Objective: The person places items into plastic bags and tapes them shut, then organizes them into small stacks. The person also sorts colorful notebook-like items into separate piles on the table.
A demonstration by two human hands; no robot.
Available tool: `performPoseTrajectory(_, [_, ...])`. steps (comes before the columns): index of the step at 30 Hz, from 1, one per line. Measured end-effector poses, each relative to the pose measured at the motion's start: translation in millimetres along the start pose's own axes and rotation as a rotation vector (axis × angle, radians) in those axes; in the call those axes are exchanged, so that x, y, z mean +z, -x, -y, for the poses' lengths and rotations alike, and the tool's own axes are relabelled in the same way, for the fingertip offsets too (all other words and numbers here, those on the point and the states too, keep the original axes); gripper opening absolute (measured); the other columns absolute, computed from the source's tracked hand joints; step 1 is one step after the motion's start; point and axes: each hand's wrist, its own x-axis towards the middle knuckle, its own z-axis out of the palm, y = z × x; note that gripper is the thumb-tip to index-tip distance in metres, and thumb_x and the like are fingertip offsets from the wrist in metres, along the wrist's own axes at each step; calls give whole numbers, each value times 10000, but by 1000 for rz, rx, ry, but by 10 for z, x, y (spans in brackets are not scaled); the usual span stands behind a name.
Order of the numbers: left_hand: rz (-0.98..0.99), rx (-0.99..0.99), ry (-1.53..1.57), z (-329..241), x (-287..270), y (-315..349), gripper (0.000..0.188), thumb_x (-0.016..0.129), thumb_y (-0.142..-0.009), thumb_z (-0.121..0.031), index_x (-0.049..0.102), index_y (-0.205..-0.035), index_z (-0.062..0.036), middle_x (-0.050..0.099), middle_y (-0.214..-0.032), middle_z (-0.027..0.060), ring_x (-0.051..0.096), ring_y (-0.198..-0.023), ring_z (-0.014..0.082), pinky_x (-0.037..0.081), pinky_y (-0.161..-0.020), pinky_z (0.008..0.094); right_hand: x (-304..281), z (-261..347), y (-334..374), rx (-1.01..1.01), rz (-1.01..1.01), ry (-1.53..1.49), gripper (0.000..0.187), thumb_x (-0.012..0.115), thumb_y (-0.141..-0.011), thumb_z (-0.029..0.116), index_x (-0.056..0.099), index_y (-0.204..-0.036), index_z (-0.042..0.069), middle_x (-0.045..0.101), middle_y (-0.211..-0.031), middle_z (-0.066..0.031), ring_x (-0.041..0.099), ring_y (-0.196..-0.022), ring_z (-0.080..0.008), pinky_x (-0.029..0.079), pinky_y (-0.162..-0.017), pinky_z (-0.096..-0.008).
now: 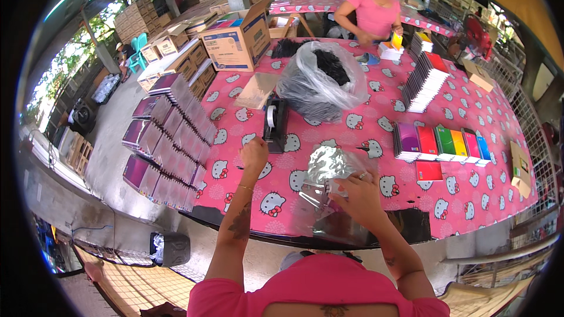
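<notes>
My left hand is closed beside the front of a black tape dispenser, which carries a roll of clear tape. Whatever its fingers may pinch is too small to make out. My right hand bears down with bent fingers on a shiny clear plastic bag at the near edge of the table. Glare on the plastic hides what may lie inside it.
A pink patterned cloth covers the table. Wrapped notebook stacks stand at left; a large plastic bag of black pieces sits ahead. Colourful notebooks are at right. Across the table, a person handles notebooks.
</notes>
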Motion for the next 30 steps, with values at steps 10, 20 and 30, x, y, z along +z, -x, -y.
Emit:
performPoseTrajectory(10, [48, -57, 126, 346, 206, -98, 134, 658, -831, -176, 716, -861, -59, 724, -835, 145, 704, -703, 253, 534, -635, 367, 179, -47, 67, 13, -39, -23, 294, 735, -807, 318, 702, -1038, 138, 721, -939, -22, 643, -1005, -218, 275, -1072, -518])
performPoseTrajectory(20, [180, -275, 903, -6, -13, 305, 166, 701, -845, -210, 691, -896, -52, 673, -773, 46, 626, -660, 151, 463, -576, 292, 151, 71, 35, 13, -37, -40, 296, 739, -799, 317, 707, -1024, 127, 724, -940, -25, 651, -988, -229, 279, -1062, -498])
performPoseTrajectory(30, [483, 53, 1303, -321, -177, 739, 125, 671, -936, -129, 664, -1032, -50, 662, -902, 4, 599, -829, 84, 477, -763, 259, 179, 81, -25, 0, -54, -42, 291, 738, -799, 308, 708, -1028, 132, 715, -898, -14, 661, -918, -221, 308, -1033, -497])
